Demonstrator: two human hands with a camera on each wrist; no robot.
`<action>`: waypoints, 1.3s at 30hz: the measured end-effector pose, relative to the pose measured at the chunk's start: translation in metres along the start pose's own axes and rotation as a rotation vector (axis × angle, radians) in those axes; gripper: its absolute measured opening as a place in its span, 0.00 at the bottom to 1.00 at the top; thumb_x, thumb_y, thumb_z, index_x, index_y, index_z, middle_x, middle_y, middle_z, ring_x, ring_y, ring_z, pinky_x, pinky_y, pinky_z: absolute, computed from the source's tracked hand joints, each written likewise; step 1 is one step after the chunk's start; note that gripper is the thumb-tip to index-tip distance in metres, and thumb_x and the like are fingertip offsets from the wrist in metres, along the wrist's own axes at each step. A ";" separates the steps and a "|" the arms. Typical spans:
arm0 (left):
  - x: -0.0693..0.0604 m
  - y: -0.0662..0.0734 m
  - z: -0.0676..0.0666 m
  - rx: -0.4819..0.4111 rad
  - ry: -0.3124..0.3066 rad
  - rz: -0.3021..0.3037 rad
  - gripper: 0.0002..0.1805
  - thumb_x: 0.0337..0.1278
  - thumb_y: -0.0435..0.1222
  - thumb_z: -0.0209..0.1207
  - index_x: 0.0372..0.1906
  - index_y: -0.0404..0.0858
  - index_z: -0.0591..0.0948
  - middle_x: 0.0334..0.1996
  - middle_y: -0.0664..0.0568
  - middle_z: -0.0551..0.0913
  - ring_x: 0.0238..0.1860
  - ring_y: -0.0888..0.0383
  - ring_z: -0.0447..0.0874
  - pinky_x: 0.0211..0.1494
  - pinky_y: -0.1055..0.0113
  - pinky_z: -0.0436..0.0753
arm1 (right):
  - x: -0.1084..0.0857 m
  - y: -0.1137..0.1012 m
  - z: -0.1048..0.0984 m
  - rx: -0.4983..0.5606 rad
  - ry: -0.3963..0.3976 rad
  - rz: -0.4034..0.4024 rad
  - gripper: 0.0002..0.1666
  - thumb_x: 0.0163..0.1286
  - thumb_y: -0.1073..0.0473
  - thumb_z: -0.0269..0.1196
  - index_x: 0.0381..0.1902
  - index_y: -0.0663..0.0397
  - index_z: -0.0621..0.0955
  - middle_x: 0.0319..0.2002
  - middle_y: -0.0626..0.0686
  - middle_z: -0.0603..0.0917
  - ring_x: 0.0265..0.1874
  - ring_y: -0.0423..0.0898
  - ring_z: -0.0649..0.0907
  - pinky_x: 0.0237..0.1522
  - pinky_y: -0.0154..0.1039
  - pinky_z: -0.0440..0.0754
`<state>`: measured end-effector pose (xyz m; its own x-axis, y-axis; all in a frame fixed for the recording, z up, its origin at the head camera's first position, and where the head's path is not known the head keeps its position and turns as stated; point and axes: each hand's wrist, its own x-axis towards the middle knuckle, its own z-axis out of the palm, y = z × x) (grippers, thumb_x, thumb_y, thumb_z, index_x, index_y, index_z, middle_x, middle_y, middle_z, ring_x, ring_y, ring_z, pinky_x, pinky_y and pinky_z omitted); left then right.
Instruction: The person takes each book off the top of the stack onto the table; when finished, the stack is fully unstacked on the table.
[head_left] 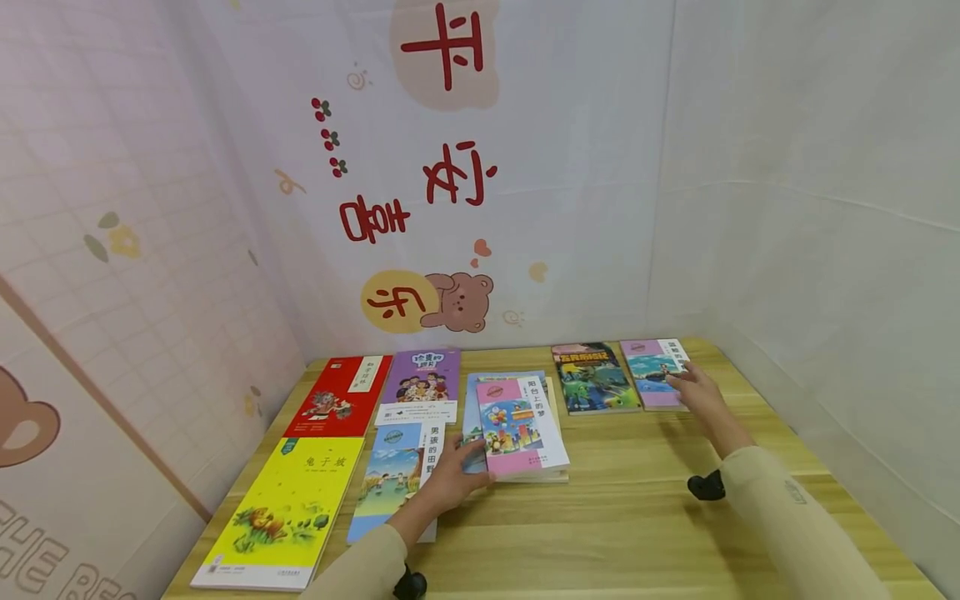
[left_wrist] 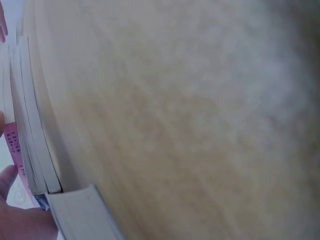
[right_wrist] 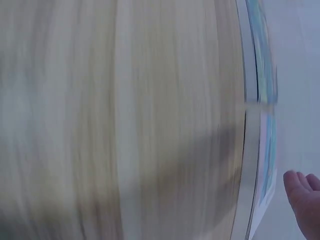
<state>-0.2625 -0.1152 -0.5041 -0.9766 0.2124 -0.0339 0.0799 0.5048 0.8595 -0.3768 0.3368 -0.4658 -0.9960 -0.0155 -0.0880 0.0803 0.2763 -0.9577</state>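
Near the table's middle a pink book [head_left: 517, 425] with a city picture lies askew on top of a small stack of books. My left hand [head_left: 453, 473] is at the pink book's lower left edge, fingers and thumb apart. In the left wrist view, fingertips [left_wrist: 7, 181] touch the pink cover strip at the stack's side. To the far right, my right hand [head_left: 701, 398] is at the right edge of a book with a pink and blue cover [head_left: 651, 375]. Its fingers look relaxed; whether they touch the cover, I cannot tell.
On the left lie a red book [head_left: 337, 396], a purple book [head_left: 422, 377], a yellow book [head_left: 277, 508] and a blue book with a field picture [head_left: 386, 479]. A green jungle-cover book [head_left: 596, 379] adjoins the far-right book. Printed cloth walls [head_left: 570, 167] enclose the wooden table [head_left: 600, 525].
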 end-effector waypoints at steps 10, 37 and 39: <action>0.004 -0.001 -0.003 0.052 -0.003 -0.003 0.38 0.59 0.46 0.68 0.72 0.39 0.69 0.73 0.30 0.51 0.69 0.28 0.56 0.61 0.32 0.67 | -0.013 -0.021 0.069 0.155 -0.102 -0.048 0.44 0.80 0.56 0.51 0.79 0.59 0.39 0.76 0.70 0.47 0.74 0.64 0.55 0.71 0.55 0.60; 0.015 -0.018 -0.040 0.092 -0.073 0.057 0.39 0.62 0.41 0.67 0.74 0.35 0.65 0.71 0.37 0.65 0.71 0.35 0.59 0.66 0.37 0.65 | -0.063 -0.008 0.167 0.192 -0.150 0.009 0.32 0.75 0.67 0.55 0.72 0.73 0.60 0.65 0.75 0.67 0.63 0.67 0.72 0.59 0.55 0.76; 0.016 -0.019 -0.039 0.125 -0.071 0.055 0.38 0.62 0.42 0.67 0.73 0.36 0.66 0.71 0.37 0.65 0.72 0.34 0.57 0.67 0.35 0.62 | -0.065 -0.007 0.169 0.196 -0.142 0.013 0.33 0.73 0.67 0.57 0.72 0.72 0.61 0.64 0.74 0.69 0.61 0.66 0.74 0.58 0.53 0.78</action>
<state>-0.2877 -0.1544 -0.5013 -0.9539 0.2988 -0.0283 0.1613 0.5901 0.7911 -0.3065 0.1741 -0.5000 -0.9805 -0.1519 -0.1250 0.1128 0.0861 -0.9899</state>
